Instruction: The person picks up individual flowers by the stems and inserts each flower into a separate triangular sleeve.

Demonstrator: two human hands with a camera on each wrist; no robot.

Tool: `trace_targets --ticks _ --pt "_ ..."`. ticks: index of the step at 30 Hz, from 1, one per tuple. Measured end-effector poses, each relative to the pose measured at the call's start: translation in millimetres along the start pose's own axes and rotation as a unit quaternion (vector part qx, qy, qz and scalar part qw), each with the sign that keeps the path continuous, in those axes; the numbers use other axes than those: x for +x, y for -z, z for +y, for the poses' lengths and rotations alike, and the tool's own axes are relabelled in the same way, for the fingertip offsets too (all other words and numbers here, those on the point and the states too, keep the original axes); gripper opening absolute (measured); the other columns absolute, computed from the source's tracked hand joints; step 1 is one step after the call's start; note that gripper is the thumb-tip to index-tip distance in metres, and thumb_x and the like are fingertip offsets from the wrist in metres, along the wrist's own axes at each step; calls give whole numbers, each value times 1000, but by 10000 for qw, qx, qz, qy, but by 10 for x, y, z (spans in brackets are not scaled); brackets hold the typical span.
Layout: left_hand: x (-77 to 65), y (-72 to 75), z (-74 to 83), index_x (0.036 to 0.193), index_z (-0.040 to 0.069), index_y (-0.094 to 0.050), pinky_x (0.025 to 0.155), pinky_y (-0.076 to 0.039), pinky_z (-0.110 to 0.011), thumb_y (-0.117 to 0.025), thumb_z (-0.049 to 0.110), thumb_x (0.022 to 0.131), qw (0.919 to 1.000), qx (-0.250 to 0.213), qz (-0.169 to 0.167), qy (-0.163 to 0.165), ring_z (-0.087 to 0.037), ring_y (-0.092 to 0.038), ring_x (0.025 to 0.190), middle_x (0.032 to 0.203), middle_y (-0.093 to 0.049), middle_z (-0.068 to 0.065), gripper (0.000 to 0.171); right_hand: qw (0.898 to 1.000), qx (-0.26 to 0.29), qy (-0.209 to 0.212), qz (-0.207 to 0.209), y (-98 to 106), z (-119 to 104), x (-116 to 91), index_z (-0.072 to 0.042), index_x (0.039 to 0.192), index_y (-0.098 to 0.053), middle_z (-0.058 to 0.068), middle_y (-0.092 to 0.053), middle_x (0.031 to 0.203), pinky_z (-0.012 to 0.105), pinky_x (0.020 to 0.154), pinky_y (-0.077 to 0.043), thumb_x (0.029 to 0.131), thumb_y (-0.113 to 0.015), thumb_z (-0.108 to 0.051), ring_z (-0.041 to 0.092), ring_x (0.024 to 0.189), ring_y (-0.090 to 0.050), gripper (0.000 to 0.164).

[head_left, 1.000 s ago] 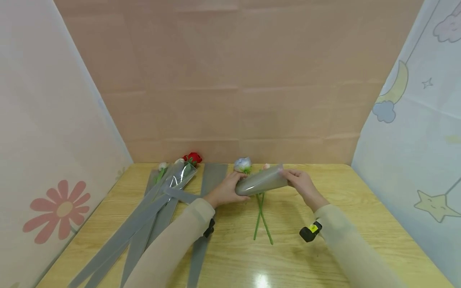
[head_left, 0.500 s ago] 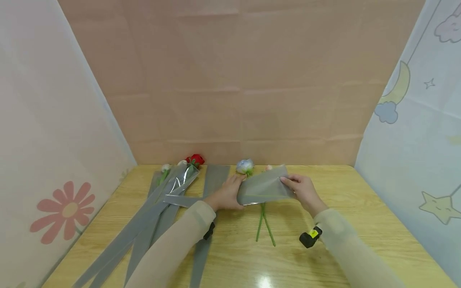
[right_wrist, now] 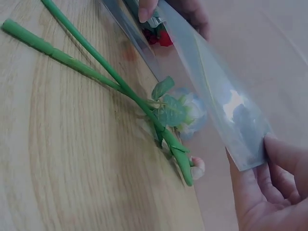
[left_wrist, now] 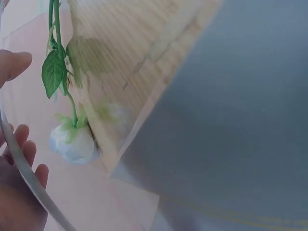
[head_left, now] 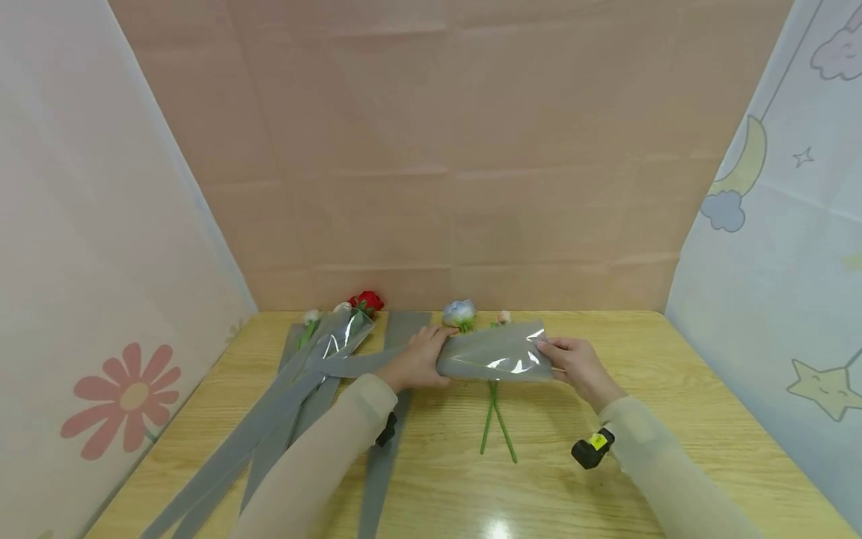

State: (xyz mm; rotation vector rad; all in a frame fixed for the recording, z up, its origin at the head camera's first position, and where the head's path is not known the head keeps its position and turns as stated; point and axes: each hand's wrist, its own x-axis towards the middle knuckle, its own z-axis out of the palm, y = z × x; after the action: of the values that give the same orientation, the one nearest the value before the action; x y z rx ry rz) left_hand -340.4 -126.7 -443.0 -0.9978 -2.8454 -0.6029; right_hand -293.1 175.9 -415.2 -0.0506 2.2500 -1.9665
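Observation:
A translucent grey plastic flower sleeve (head_left: 494, 358) stretches level between both hands, above the table. My left hand (head_left: 416, 361) grips its left end, thumb and fingers on opposite sides. At the other end my right hand (head_left: 581, 367) pinches a corner; the right wrist view shows thumb (right_wrist: 288, 151) on one face, fingers on the other. Beneath lie two artificial flowers with crossed green stems (head_left: 497, 427), partly hidden by the sleeve. One has a pale blue bloom (head_left: 459, 312), also seen in the left wrist view (left_wrist: 74, 143); the other ends in a small pink bud (head_left: 503, 317).
On the left, long grey plastic sleeves (head_left: 269, 419) overlap, with a red rose (head_left: 367, 301) and a white bud (head_left: 311, 317) at their far ends. Another grey strip (head_left: 407, 323) runs under my left forearm. The peach backdrop (head_left: 444, 224) rises behind the wooden table (head_left: 626, 337).
My right hand has moved slightly right and down. The sleeve, rolled and slanted upward at first, now lies flatter and more level between the hands. My left hand keeps its grip.

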Motion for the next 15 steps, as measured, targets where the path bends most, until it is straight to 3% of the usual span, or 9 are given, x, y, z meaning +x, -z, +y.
trace_targets --ticks 2,5,7,9,15 --pt "2 0 -1 148 9 -33 103 -33 -47 -84 29 71 10000 -12 -14 15 -26 -40 122 140 -44 -8 95 9998 169 -52 16 -3 14 4 13 125 -51 -7 -64 91 22 72 -55 98 -58 -22 3 81 -63 45" --pt "1 -7 6 148 11 -33 104 -32 -48 -86 34 69 9999 -131 -26 38 -25 -40 122 141 -44 -7 98 9991 382 -156 93 -10 38 12 1 107 -63 -7 -63 88 21 70 -54 95 -62 -24 3 78 -62 27" --pt "-2 -10 17 148 12 -33 107 -29 -50 -87 38 68 9995 -327 -36 34 -26 -39 125 142 -43 -7 100 9985 508 -149 123 -17 54 24 -9 90 -64 -7 -62 86 22 70 -54 94 -65 -26 4 78 -62 17" --pt "-3 -17 23 148 13 -33 110 -26 -53 -86 41 69 9985 -551 -59 39 -28 -37 130 143 -42 -7 100 9981 595 -119 88 -23 64 35 -15 81 -60 -8 -61 86 22 69 -54 93 -65 -27 5 78 -62 18" --pt "12 -64 26 148 13 -35 113 -20 -58 -85 44 70 9955 -943 -74 70 -30 -29 139 145 -40 -5 98 9895 1391 -61 -378 -90 41 64 -19 88 -62 -8 -63 91 21 72 -52 96 -60 -23 5 83 -62 9"
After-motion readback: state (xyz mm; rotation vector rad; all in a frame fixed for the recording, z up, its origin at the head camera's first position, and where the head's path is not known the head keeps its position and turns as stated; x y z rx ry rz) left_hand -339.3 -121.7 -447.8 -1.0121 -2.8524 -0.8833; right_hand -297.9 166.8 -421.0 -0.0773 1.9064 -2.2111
